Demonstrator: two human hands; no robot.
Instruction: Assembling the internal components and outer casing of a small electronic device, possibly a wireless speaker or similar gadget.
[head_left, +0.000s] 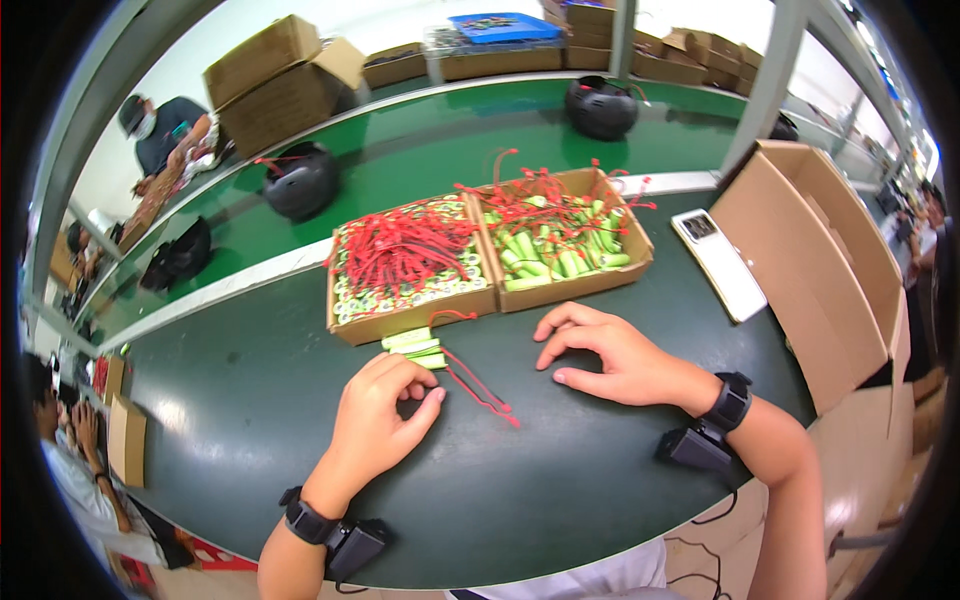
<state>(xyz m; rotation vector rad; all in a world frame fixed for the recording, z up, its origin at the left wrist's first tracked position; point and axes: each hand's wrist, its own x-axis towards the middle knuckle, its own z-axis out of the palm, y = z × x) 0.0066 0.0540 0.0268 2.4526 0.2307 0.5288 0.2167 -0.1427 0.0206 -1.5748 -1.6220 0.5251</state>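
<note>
A small row of green battery cells (414, 346) with red wires lies on the dark green table in front of the boxes. My left hand (378, 415) rests right beside the near end of these cells. Its fingers are curved, with the thumb apart from the index finger; the other fingertips are hidden. Red leads (485, 395) run from the cells to the right across the tabletop. My right hand (612, 358) hovers over the table, fingers bent and spread, holding nothing. Beyond the hands sit two joined cardboard trays: the left tray (412, 312) and the right tray (580, 287), both full of wired green cells.
A white phone (720, 265) leans by an open cardboard box (815, 265) on the right. Past the table runs a green conveyor (430, 140) carrying black rounded objects, such as this one (300, 182). Other people work at the far left and left edge. Both my wrists wear black strapped devices.
</note>
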